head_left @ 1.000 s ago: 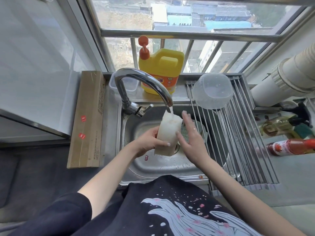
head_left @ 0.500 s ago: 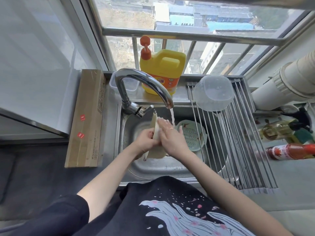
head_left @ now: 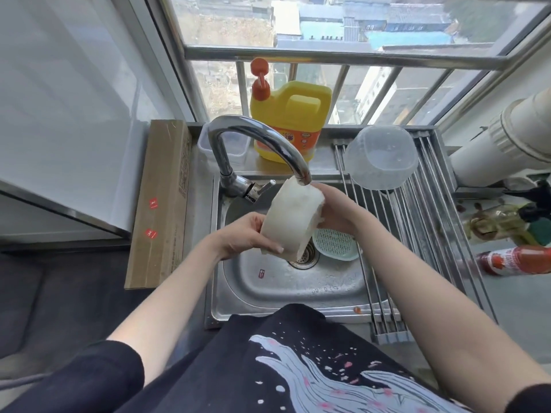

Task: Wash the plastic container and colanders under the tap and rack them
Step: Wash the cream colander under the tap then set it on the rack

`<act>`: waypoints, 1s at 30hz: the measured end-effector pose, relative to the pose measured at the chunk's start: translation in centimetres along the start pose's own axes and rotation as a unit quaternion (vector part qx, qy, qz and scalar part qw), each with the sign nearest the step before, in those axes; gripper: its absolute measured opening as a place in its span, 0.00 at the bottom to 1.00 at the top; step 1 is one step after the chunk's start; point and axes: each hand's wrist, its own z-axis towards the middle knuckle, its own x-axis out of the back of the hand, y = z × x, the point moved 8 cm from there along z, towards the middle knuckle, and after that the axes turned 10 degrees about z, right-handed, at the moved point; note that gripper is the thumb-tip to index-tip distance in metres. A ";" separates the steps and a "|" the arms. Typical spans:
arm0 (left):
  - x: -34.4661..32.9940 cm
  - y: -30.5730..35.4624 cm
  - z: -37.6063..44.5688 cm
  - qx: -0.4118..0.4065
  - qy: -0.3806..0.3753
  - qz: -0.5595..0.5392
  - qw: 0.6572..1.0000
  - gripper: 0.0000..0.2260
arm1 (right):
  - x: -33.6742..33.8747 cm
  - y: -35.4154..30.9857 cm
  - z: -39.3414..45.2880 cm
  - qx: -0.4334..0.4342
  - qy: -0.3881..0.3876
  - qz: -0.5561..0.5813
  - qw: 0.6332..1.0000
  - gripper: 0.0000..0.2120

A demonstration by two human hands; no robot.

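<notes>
I hold a white colander (head_left: 290, 219) on its side right under the spout of the chrome tap (head_left: 262, 141), over the steel sink (head_left: 298, 293). My left hand (head_left: 247, 238) grips its lower rim, thumb on the outer wall. On the colander's far side, my right hand (head_left: 337, 210) is partly hidden by it. A pale green colander (head_left: 335, 244) lies in the basin beside the drain. A clear plastic container (head_left: 381, 158) sits upside down on the roll-up rack (head_left: 417, 234) at the back.
A yellow detergent jug (head_left: 290, 120) and a small clear tub (head_left: 235, 144) stand on the ledge behind the tap. A long cardboard box (head_left: 162, 201) lies left of the sink. Sauce and oil bottles (head_left: 512, 260) lie right of the rack. A white pipe (head_left: 507, 135) crosses the right side.
The white colander has turned from edge-on to showing its outer wall and has risen to the spout. My right hand moved from its front to its far side.
</notes>
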 end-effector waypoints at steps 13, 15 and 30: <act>2.3 -2.2 -0.2 0.074 0.065 -0.227 0.969 0.10 | 1.2 -1.1 -1.6 0.153 -0.008 0.044 0.987 0.24; 3.2 -1.3 -0.1 0.062 0.151 -0.199 0.966 0.04 | 1.7 -2.0 -2.2 0.184 0.017 0.048 0.982 0.17; 4.1 0.4 0.8 0.033 0.298 0.070 0.952 0.20 | -0.7 -3.8 -2.2 0.247 0.119 -0.057 0.960 0.15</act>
